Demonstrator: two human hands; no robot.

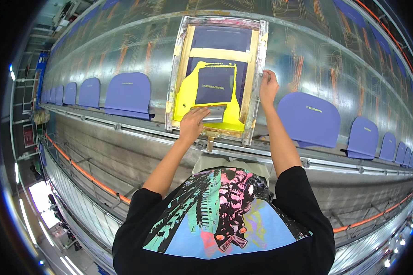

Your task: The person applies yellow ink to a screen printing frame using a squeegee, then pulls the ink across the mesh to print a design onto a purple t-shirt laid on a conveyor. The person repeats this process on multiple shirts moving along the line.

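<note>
A screen-printing frame (182, 59) with worn metal sides lies flat in front of me, its mesh smeared with bright yellow ink (183, 98). Through the mesh shows a dark rectangular patch bordered by the ink. My left hand (195, 120) is closed around one end of a grey metal squeegee (214, 115), which rests across the ink at the near side of the mesh. At the frame's right edge, my right hand (269, 85) has its fingers curled in, with the fingertips at the metal side. What lies beneath the fingers is hidden.
Purple rounded fabric pieces lie in a row along the long shiny table (163, 50), the closest being one on the left (127, 95) and one on the right (309, 118). A metal rail (280, 155) runs along the table's near edge. Orange hoses (85, 166) run below it.
</note>
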